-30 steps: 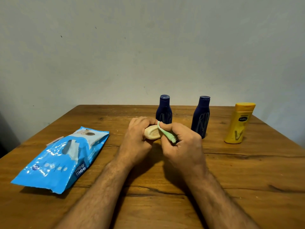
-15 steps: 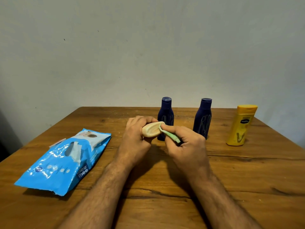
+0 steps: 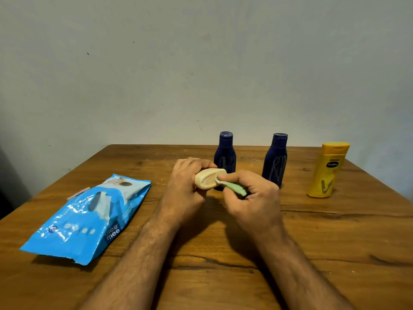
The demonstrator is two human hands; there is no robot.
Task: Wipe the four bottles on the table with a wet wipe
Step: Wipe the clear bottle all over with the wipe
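Note:
My left hand (image 3: 186, 182) grips a small cream bottle (image 3: 206, 180) held on its side above the table, its flat end turned toward me. My right hand (image 3: 250, 198) pinches a folded green wet wipe (image 3: 232, 187) and presses it against the cream bottle's right edge. Behind my hands stand two dark blue bottles, one (image 3: 225, 153) partly hidden by the cream bottle and one (image 3: 276, 159) to its right. A yellow bottle (image 3: 325, 171) stands upright at the far right.
A blue pack of wet wipes (image 3: 89, 218) lies flat on the left of the wooden table (image 3: 335, 242), its flap open. A grey wall rises just behind the table's far edge.
The cream bottle has turned in my left hand, showing more of its flat end. My right hand has slid the wipe along its right side.

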